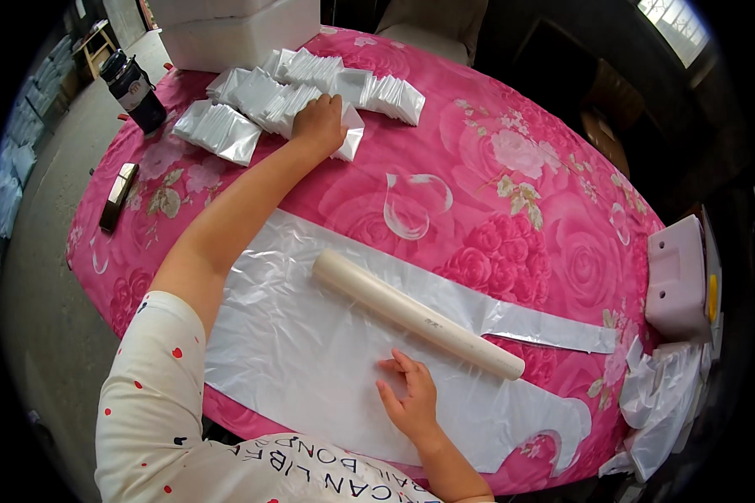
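Reference item: a smooth, cream, cylindrical tube (419, 317), lying obliquely above a counter (495, 226) dressed in pink rose-printed cloth. Under the tube, and showing on both sides of it, is a thin, glossy white plastic sheet (294, 335), lightly wrinkled, with a curved notch and strap-like ends toward the tube's right end. Beyond the tube's left end are small, folded, square white plastic packets (264, 94), crisp-edged and overlapping in close rows. The hands are apart from each other. The left hand (319, 126), beyond the tube, bends its fingers at the packets; a firm grip cannot be confirmed. The right hand (411, 396), nearside of the tube, has parted, loosely curled fingers over the sheet
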A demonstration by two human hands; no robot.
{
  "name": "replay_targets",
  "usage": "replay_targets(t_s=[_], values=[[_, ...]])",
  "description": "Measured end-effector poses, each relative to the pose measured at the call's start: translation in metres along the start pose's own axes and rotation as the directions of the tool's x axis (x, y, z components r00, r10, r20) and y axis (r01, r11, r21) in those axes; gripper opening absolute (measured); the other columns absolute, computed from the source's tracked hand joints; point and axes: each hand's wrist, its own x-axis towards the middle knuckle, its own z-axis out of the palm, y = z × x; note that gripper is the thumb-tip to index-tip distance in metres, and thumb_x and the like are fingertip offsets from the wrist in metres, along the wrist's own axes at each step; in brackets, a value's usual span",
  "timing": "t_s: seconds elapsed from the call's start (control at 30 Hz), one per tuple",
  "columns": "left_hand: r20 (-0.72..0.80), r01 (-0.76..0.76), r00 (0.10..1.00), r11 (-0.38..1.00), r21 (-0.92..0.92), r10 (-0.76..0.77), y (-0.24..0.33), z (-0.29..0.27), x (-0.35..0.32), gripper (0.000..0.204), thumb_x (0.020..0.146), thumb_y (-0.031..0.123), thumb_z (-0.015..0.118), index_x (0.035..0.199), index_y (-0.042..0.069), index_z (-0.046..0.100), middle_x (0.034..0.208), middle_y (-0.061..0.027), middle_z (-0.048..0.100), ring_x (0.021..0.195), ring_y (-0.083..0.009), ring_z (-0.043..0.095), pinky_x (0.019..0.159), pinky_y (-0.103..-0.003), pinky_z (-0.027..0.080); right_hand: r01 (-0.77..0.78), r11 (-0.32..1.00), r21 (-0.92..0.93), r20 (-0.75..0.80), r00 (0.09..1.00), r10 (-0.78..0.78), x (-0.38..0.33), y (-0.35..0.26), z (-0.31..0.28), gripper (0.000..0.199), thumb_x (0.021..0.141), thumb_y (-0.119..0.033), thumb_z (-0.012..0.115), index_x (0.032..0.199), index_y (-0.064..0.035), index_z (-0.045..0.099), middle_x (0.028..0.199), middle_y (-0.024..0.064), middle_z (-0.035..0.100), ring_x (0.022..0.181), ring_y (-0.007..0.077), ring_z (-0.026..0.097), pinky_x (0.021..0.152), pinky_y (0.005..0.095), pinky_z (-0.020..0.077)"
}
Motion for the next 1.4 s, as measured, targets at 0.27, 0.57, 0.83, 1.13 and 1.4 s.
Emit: replay_targets(t_s=[0.27, 0.57, 0.83, 1.13, 1.4], values=[[-0.138, -0.641, 0.747, 0.760, 0.111, 0.650, -0.025, -0.002, -0.033, 0.061, 0.067, 0.032, 0.073, 0.117, 0.004, 0.051, 0.130, -0.0126, 0.043, 0.123, -0.0288, 0.038, 0.104, -0.040, 0.030, 0.027, 0.999, -0.026, 0.015, 1.000, -0.026, 0.001, 0.000, -0.002, 0.049, 0.072, -0.005, 0.068, 0.118, -0.0044, 0.052, 0.097, 0.0073, 0.064, 0.089, 0.0212, 0.057, 0.080, 0.0307, 0.0462], [-0.012, -0.572, 0.806, 0.783, 0.243, 0.592, -0.051, -0.004, -0.018, 0.096, 0.058, 0.044, 0.078, 0.134, 0.005, 0.033, 0.142, -0.0144, 0.026, 0.132, -0.0304, 0.024, 0.109, -0.042, 0.021, 0.037, 0.999, -0.029, 0.023, 0.999, -0.037, 0.002, -0.001, -0.002, 0.046, 0.072, -0.004, 0.068, 0.116, -0.0045, 0.054, 0.096, 0.0074, 0.064, 0.087, 0.0217, 0.057, 0.078, 0.0305, 0.0460], [0.069, 0.258, 0.873, 0.338, -0.905, -0.483, -0.012, 0.033, -0.085, 0.097, 0.087, 0.059, 0.036, 0.136, -0.012, -0.009, 0.146, -0.0253, -0.014, 0.137, -0.0311, -0.014, 0.111, -0.038, -0.005, 0.040, 0.997, -0.062, 0.027, 0.999, -0.039, 0.000, 0.004, 0.000, 0.045, 0.071, -0.005, 0.067, 0.113, -0.0060, 0.055, 0.093, 0.0042, 0.065, 0.086, 0.0235, 0.058, 0.078, 0.0335, 0.0448], [0.078, 0.176, 0.630, 0.044, -0.983, -0.772, 0.021, 0.055, -0.026, 0.095, 0.090, 0.061, 0.023, 0.132, -0.016, -0.014, 0.141, -0.0292, -0.023, 0.135, -0.0334, -0.020, 0.110, -0.040, -0.010, 0.051, 0.998, -0.040, 0.026, 0.998, -0.050, 0.000, 0.002, 0.001, 0.041, 0.070, -0.004, 0.067, 0.110, -0.0060, 0.057, 0.092, 0.0043, 0.066, 0.085, 0.0238, 0.058, 0.077, 0.0336, 0.0448], [0.048, 0.138, 0.594, 0.042, -0.990, -0.803, 0.017, 0.063, -0.010, 0.096, 0.090, 0.061, 0.023, 0.132, -0.017, -0.014, 0.141, -0.0306, -0.022, 0.135, -0.0341, -0.018, 0.110, -0.040, -0.010, 0.111, 0.992, -0.055, 0.035, 0.993, -0.109, 0.004, -0.001, -0.002, 0.038, 0.070, -0.004, 0.067, 0.107, -0.0056, 0.058, 0.092, 0.0051, 0.065, 0.083, 0.0244, 0.058, 0.076, 0.0340, 0.0449]])
